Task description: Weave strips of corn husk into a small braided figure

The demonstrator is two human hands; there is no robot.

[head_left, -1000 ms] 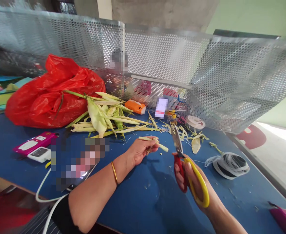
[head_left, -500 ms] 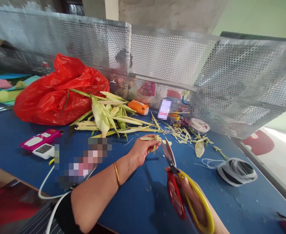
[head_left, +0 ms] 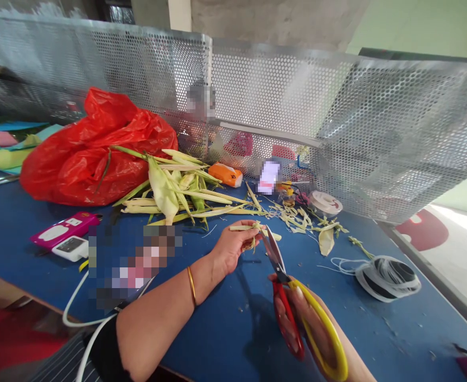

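Pinched in the fingers of my left hand (head_left: pixel 235 246) is a pale strip of corn husk (head_left: pixel 271 232), with small shreds hanging below it. My right hand (head_left: pixel 302 307) grips a pair of scissors (head_left: pixel 283 273) with one red and one yellow handle. The blades are slightly apart, and their tips are at the husk strip beside my left fingertips; whether they touch it I cannot tell. Beyond my left hand lies a pile of corn husks (head_left: pixel 164 191). Husk scraps (head_left: pixel 294 215) are scattered to its right.
A red plastic bag (head_left: pixel 86 164) stands behind the husks, near an orange tissue pack (head_left: pixel 226 174). White thread spools (head_left: pixel 388 278) lie at right. A magenta case (head_left: pixel 64 231), a white device (head_left: pixel 71 248) and a cable (head_left: pixel 72 297) are at left. A perforated metal screen (head_left: pixel 257 90) borders the back.
The scissors have shifted slightly toward my left hand, and their blades have drawn a little closer together. My left hand holds the husk strip in nearly the same place.
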